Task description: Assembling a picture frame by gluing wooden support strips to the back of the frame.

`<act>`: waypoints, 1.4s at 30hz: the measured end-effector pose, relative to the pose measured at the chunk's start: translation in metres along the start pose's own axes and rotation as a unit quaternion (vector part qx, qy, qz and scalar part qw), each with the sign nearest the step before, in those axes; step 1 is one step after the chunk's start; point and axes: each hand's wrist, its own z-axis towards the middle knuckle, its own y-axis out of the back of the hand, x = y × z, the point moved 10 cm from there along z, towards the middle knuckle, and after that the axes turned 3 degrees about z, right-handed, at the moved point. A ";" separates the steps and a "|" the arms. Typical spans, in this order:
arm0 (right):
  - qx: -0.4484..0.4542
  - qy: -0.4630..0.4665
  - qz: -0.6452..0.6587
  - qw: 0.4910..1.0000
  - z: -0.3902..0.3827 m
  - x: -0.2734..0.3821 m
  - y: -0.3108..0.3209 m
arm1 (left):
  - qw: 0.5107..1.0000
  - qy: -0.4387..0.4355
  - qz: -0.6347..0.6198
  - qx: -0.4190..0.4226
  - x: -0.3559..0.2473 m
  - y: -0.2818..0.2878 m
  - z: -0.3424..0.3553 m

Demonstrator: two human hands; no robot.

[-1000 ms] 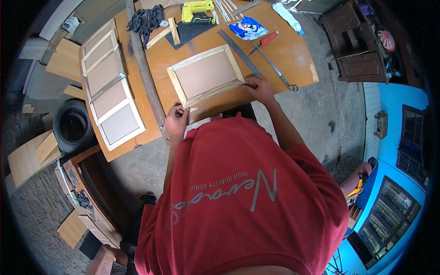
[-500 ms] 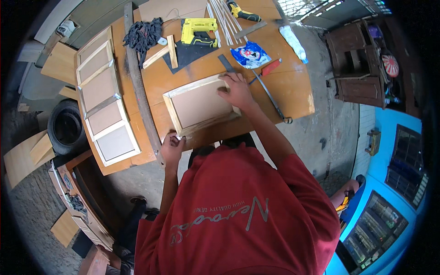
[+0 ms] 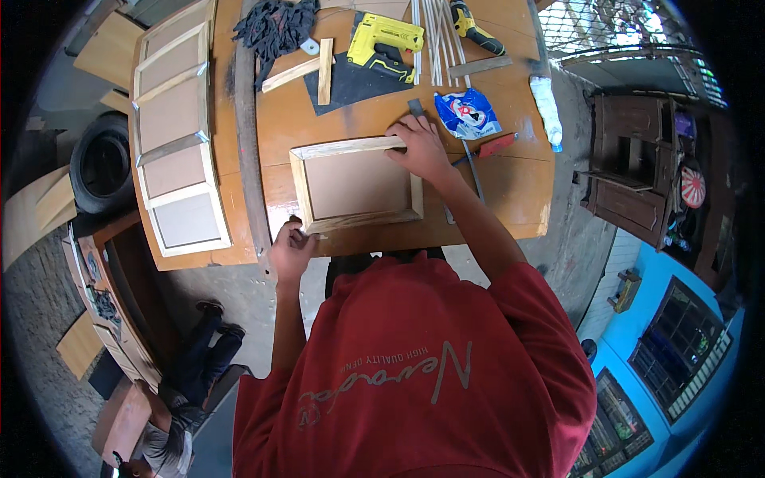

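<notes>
A small rectangular wooden frame (image 3: 358, 226) with a brown board backing lies on the orange-brown table in front of me. My right hand (image 3: 422, 147) grips its far right corner, thumb over the inner edge and fingers on the outside. By the near left corner is my left hand (image 3: 292, 248), its fingers curled and pressed together. Whatever those fingers may hold is too small to make out. Just beyond the right hand, a blue plastic packet (image 3: 468, 114) lies near a red-handled tool (image 3: 498, 144) and a thin metal strip (image 3: 473, 171) partly behind the forearm.
A long framed panel (image 3: 175, 157) lies left of a dark wooden bar (image 3: 249, 143). Farther back are a yellow staple gun (image 3: 386, 45), a dark cloth (image 3: 275, 33), thin white sticks (image 3: 437, 40) and a yellow-black power tool (image 3: 476, 30). A person (image 3: 171, 426) sits at the lower left.
My view has turned, so the table and frame appear straighter. Both hands stay at the same frame corners. More of the other person shows at the lower left.
</notes>
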 end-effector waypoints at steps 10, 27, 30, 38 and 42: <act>-0.001 0.008 -0.013 1.000 0.000 -0.003 -0.002 | 1.000 -0.007 0.005 0.014 0.001 -0.003 0.000; -0.113 -0.066 0.106 0.986 -0.135 -0.007 0.001 | 0.997 -0.051 -0.044 0.025 -0.005 -0.001 0.006; -0.150 -0.154 0.179 0.960 -0.178 -0.015 -0.013 | 0.997 -0.078 -0.005 0.020 -0.005 -0.002 0.007; -0.228 -0.173 0.195 0.938 -0.221 -0.013 -0.038 | 0.992 -0.114 -0.049 0.014 -0.010 0.004 0.002; -0.300 -0.102 0.147 0.937 -0.221 -0.003 -0.028 | 0.994 -0.096 -0.058 0.011 -0.009 0.002 -0.001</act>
